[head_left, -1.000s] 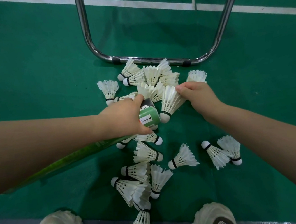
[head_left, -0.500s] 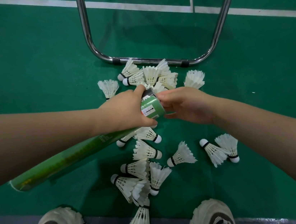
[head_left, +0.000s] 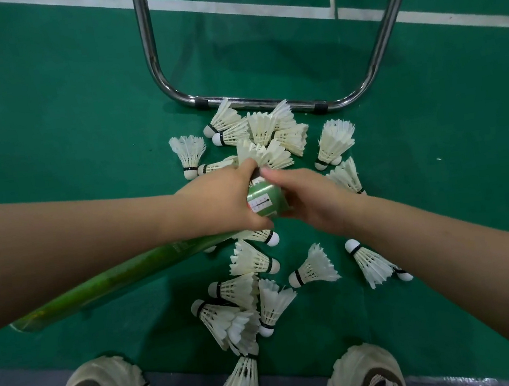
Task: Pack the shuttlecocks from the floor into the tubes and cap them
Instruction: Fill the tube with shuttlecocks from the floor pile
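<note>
My left hand [head_left: 225, 200] grips the long green cardboard tube [head_left: 265, 199] near its mouth; my right hand [head_left: 309, 200] covers that mouth, its hold hidden.

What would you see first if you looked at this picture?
White feather shuttlecocks lie scattered over the green floor, in front of a shiny metal chair frame. In the middle, the left hand grips a long green tube while the right hand covers its far end.
</note>
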Action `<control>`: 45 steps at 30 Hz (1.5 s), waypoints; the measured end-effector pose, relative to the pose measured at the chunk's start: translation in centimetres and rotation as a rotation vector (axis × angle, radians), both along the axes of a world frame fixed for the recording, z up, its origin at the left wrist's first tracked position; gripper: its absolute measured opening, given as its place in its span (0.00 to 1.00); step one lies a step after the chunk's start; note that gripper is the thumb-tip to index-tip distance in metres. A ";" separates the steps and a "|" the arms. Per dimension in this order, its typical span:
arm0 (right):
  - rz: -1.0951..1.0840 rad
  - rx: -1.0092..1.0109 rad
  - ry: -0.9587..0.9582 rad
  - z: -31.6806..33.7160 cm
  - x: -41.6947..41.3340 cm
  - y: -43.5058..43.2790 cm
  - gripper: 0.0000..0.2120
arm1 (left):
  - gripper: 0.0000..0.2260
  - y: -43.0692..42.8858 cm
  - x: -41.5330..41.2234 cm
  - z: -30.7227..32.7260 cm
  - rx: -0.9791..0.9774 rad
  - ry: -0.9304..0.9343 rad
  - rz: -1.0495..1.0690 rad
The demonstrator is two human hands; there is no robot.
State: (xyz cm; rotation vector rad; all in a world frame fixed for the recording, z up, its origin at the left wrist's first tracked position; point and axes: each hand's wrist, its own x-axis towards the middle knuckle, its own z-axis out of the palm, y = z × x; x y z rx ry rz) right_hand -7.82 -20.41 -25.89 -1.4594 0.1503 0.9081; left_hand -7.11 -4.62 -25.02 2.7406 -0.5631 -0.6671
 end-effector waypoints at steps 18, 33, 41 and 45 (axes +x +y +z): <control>0.271 -0.585 -0.445 -5.1 1.3 3.4 0.13 | 0.33 4.8 0.6 -3.0 0.163 0.072 0.026; 0.447 -0.919 -0.817 -6.7 3.9 3.4 0.24 | 0.36 9.5 -0.4 -3.3 0.225 0.128 0.088; 0.721 -1.100 -0.913 -7.2 4.5 2.9 0.11 | 0.35 10.9 -0.8 -3.0 0.215 0.142 0.129; 0.249 -0.858 -0.750 -4.7 4.3 2.1 0.10 | 0.34 10.8 -0.6 -2.6 0.193 0.121 0.142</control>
